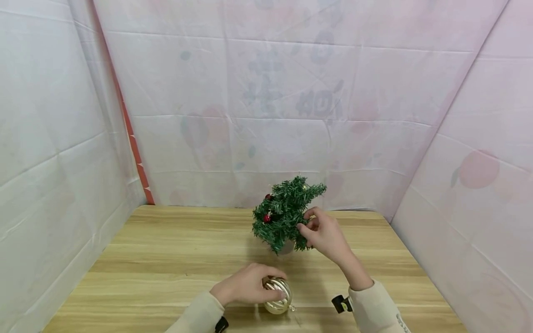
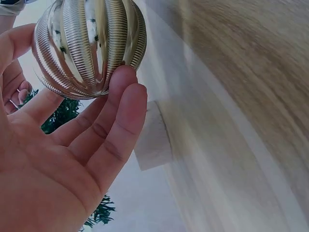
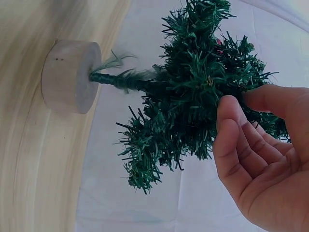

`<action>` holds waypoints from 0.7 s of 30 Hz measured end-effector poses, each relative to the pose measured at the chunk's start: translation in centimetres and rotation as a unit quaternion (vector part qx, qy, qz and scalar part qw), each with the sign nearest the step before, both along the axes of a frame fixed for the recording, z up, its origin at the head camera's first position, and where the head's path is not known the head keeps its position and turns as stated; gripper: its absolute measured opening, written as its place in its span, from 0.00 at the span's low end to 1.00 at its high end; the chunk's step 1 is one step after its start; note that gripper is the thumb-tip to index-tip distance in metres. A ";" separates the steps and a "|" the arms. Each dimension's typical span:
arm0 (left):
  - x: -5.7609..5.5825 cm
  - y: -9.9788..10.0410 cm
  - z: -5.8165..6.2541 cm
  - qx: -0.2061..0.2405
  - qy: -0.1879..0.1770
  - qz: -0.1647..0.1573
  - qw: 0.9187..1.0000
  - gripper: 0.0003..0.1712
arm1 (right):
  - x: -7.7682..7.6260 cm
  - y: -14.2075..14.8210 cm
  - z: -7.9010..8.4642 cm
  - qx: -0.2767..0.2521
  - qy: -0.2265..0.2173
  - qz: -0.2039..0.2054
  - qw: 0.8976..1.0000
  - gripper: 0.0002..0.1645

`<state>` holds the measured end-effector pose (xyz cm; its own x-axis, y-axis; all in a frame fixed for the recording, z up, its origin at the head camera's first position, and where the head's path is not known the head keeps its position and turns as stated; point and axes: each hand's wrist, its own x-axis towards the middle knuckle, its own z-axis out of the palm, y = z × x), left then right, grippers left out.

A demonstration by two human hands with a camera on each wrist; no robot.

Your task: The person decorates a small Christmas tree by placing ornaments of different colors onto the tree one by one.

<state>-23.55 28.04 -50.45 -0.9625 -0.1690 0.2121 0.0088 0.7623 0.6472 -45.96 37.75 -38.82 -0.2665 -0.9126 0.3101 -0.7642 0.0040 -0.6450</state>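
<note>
My left hand (image 1: 251, 283) grips a shiny gold Christmas bauble (image 1: 275, 300) with curved ridged stripes, low over the front of the table. In the left wrist view, thumb and fingertips curl round the lower part of the bauble (image 2: 91, 46). Farther back stands a small green artificial Christmas tree (image 1: 287, 208) with small red ornaments (image 1: 267, 217) on its left side. At its right side my right hand (image 1: 326, 233) pinches a branch between thumb and fingers. The right wrist view shows these fingertips sunk into the green needles (image 3: 193, 82).
The tree stands on a round pale wooden base (image 3: 72, 77) on a wood-grain table (image 1: 175, 249). White printed cloth (image 1: 270, 92) hangs behind the table and along both sides.
</note>
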 end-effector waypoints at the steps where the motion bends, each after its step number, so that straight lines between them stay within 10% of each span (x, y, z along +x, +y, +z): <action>1: 0.0 0.1 0.1 0.004 0.000 -0.001 1.000 0.28 | 0.0 0.0 0.0 0.000 0.002 0.001 1.000 0.14; 21: 0.9 0.7 5.8 0.097 0.083 0.003 0.992 0.24 | -0.4 0.6 0.8 -0.021 0.011 0.022 0.999 0.17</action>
